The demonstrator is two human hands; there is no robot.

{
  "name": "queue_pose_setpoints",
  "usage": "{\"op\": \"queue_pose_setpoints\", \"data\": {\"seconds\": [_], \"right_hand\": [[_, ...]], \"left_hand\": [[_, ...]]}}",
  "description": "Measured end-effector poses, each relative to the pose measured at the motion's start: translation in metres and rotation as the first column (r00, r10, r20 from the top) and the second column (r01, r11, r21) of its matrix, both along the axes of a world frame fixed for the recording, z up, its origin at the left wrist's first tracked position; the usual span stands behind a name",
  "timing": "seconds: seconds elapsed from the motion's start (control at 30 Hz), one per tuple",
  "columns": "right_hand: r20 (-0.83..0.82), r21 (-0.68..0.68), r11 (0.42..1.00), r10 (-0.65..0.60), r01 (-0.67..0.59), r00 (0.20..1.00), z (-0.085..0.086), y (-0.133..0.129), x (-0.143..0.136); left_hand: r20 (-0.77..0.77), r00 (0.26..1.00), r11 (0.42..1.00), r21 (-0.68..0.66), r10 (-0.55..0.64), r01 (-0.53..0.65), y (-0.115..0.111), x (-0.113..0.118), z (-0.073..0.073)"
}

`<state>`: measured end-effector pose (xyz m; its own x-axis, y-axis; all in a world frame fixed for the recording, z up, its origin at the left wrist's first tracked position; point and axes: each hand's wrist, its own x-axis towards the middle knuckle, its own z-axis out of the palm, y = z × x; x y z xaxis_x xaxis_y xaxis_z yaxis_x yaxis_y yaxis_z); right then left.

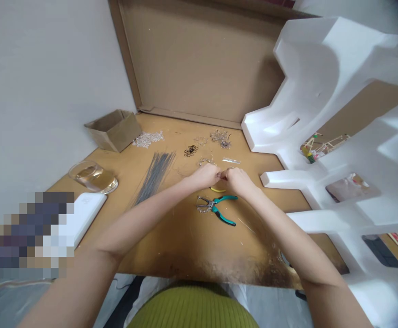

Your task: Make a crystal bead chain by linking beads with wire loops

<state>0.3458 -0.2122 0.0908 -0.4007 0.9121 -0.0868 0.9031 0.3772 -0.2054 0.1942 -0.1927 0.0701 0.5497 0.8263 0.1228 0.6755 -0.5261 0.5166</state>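
Observation:
My left hand (pixel 206 176) and my right hand (pixel 236 180) meet over the middle of the table, fingertips pressed together. Whatever they pinch is too small to make out. Just below them lie teal-handled pliers (pixel 219 209) with their jaws pointing left, beside some bent wire. A yellow-handled tool (pixel 218 189) shows partly under my hands. Beyond my hands are thin wire pieces (pixel 205 161), black looped parts (pixel 191 151) and short silvery rods (pixel 231 160). A bundle of grey straight wires (pixel 154 177) lies left of my left hand.
Further back are a pile of clear small pieces (pixel 148 139), a brown box (pixel 115 130) and tangled metal parts (pixel 221 137). A glass of liquid (pixel 94 176) and a white device (pixel 89 212) stand at the left. White foam packaging (pixel 308 91) rises at the right.

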Motion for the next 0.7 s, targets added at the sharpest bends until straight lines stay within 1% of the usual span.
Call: {"op": "queue_pose_setpoints", "data": {"seconds": [0.13,0.23,0.27,0.33,0.4,0.43,0.47,0.5,0.57,0.7], "right_hand": [[-0.168,-0.074,0.997,-0.016,0.003,0.986,-0.002,0.003,0.009],[-0.317,-0.192,0.981,-0.065,0.003,0.946,-0.001,0.007,0.015],[-0.365,-0.241,0.971,-0.087,-0.003,0.927,-0.001,0.008,0.017],[-0.451,-0.335,0.942,-0.139,-0.024,0.881,-0.001,0.009,0.019],[-0.517,-0.41,0.911,-0.191,-0.046,0.834,-0.001,0.008,0.021],[-0.542,-0.44,0.896,-0.216,-0.056,0.812,-0.001,0.008,0.022],[-0.562,-0.466,0.882,-0.238,-0.066,0.792,-0.001,0.007,0.023],[-0.578,-0.49,0.869,-0.258,-0.076,0.774,-0.001,0.007,0.024],[-0.601,-0.528,0.844,-0.289,-0.098,0.745,-0.001,0.006,0.025],[-0.625,-0.568,0.812,-0.316,-0.138,0.714,-0.002,0.004,0.026]], "left_hand": [[0.15,0.989,0.988,-0.154,0.0,0.023,0.003,-0.004,-0.007],[0.238,0.971,0.96,-0.276,0.019,0.049,0.004,-0.007,-0.011],[0.283,0.958,0.942,-0.328,0.032,0.065,0.004,-0.007,-0.012],[0.42,0.902,0.88,-0.46,0.095,0.122,0.002,-0.008,-0.013],[0.553,0.808,0.797,-0.573,0.204,0.191,-0.001,-0.01,-0.013],[0.59,0.767,0.766,-0.607,0.253,0.214,-0.004,-0.01,-0.012],[0.603,0.745,0.75,-0.625,0.286,0.218,-0.006,-0.011,-0.01],[0.603,0.737,0.741,-0.636,0.305,0.215,-0.008,-0.012,-0.009],[0.587,0.751,0.729,-0.65,0.304,0.213,-0.01,-0.015,-0.005],[0.545,0.808,0.725,-0.647,0.224,0.235,-0.011,-0.02,-0.001]]}}
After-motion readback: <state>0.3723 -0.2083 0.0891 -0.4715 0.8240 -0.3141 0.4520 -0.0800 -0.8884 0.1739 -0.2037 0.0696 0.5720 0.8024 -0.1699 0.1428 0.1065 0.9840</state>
